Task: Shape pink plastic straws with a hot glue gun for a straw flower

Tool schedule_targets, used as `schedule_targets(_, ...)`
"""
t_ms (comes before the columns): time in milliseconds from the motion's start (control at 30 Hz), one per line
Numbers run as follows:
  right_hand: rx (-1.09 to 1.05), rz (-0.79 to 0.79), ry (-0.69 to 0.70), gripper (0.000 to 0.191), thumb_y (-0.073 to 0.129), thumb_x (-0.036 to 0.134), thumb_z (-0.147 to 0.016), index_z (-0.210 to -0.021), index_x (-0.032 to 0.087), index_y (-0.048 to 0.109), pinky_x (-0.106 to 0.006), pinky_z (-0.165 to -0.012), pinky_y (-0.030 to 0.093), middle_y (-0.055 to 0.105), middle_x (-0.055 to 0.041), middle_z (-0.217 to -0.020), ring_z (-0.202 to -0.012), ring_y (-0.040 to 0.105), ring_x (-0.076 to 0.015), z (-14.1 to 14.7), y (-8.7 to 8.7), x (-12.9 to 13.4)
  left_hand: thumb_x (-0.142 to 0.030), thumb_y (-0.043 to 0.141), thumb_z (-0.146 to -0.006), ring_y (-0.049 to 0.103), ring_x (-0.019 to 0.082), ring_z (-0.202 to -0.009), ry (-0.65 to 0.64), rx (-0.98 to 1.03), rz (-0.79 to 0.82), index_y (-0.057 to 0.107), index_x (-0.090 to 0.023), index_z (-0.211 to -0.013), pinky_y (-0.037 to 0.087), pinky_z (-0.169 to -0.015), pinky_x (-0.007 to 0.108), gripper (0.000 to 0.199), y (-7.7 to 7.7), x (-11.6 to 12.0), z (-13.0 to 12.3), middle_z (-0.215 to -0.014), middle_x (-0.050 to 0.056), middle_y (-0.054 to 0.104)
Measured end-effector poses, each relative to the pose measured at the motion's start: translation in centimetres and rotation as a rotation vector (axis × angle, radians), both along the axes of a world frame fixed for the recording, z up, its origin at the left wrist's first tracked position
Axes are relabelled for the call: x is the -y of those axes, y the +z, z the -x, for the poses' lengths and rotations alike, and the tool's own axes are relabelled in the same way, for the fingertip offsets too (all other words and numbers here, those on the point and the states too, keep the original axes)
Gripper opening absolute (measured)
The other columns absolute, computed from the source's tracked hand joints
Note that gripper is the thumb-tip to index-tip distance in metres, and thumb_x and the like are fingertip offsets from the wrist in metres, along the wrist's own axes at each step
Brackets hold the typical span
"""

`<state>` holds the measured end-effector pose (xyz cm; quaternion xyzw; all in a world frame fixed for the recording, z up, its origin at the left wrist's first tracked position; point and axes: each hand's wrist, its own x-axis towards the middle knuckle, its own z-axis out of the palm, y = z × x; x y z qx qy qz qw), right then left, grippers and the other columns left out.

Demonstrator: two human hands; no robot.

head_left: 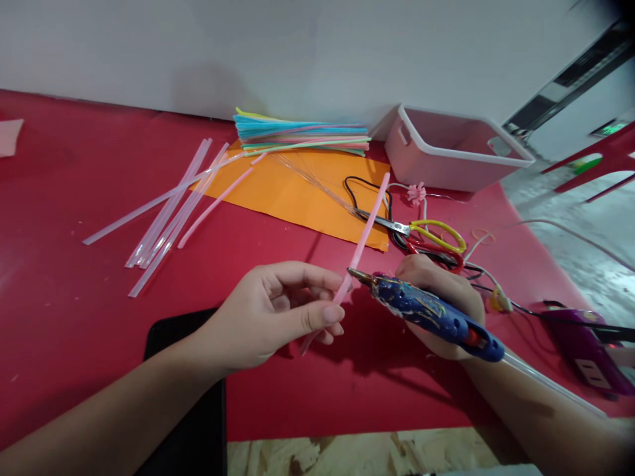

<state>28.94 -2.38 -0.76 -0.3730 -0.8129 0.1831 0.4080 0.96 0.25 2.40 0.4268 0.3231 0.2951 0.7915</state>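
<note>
My left hand (282, 314) pinches a pink pipe cleaner (370, 225) near its lower end; the strip slants up to the right. In my right hand (446, 291) is a blue glue gun (426, 311), a clear glue stick (550, 383) sticking out of its back. The gun's metal tip touches or nearly touches the pipe cleaner just above my left fingertips. Behind the strip's upper part, scissors (436, 241) with yellow and red handles lie across the edge of an orange sheet (297, 205).
Colourful pipe cleaners (297, 135) are bundled at the back beside a pink bin (446, 158). Clear glue sticks (173, 211) lie at left. Cables and a purple power strip (585, 350) are at right. A black flat object (193, 416) lies under my left forearm.
</note>
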Motion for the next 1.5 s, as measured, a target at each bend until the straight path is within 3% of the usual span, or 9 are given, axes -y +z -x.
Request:
schedule_targets(667,-0.008,-0.028,0.011,0.006,0.066,0.021,-0.091,-0.093,0.024,0.062,-0.041,-0.062,0.043,0.060,-0.0045,-0.077,-0.068,0.055,-0.0204,-0.04,-0.19,0.08,-0.020,0.089,-0.078,0.074,0.011,-0.059,0.015,0.024,0.035,0.076,-0.016,-0.104,0.052,-0.049,0.013,0.029,0.15,0.07,-0.07,-0.071,-0.003,0.072)
schedule_targets(1100,-0.015,-0.018,-0.008,0.004,0.067,0.028,-0.092,-0.093,0.027,0.063,-0.044,-0.062,0.044,0.061,-0.0045,-0.075,-0.066,0.057,-0.0226,-0.18,-0.29,0.02,-0.011,0.087,-0.079,0.074,0.009,-0.056,0.003,0.085,0.076,0.076,-0.014,-0.100,0.058,-0.054,0.013,0.023,0.38,-0.14,-0.17,-0.069,-0.004,0.073)
schedule_targets(1500,-0.013,-0.018,-0.009,0.005,0.067,0.025,-0.090,-0.093,0.026,0.062,-0.042,-0.062,0.044,0.060,-0.0042,-0.075,-0.067,0.056,-0.0212,-0.02,-0.11,0.10,-0.013,0.088,-0.079,0.072,0.009,-0.058,-0.018,0.079,0.055,0.077,-0.015,-0.103,0.059,-0.057,0.017,0.027,0.35,0.01,-0.20,-0.071,-0.004,0.072)
